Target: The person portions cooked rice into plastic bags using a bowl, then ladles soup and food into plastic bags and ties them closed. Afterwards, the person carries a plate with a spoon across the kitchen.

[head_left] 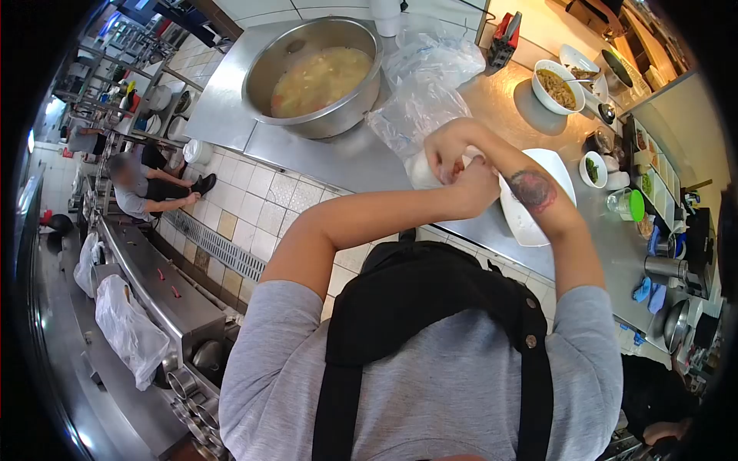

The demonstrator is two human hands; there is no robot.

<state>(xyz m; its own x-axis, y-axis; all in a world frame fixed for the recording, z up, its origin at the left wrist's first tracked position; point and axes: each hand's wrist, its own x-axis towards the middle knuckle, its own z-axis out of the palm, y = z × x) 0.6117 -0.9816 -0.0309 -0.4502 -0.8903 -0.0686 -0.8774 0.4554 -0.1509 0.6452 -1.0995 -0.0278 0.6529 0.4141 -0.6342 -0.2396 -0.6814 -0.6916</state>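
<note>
My left hand (478,186) is closed, its fingers curled in beside my right wrist. Bent over from above, my right hand (450,147) is closed too, close against the left. Between them is a whitish plastic bag (421,170), with a bit of something reddish showing at the fingers; its contents are mostly hidden. Clear plastic bags (419,100) lie crumpled on the steel counter just beyond my hands. A long white dish (530,223) stands to the right, partly under my right forearm.
A large steel pot (257,96) of cloudy soup stands at the left of the counter (288,150). Toward the right are a white bowl of food (573,104), a small bowl of greens (592,169) and a green-lidded jar (635,206). Another person (138,184) sits at the left.
</note>
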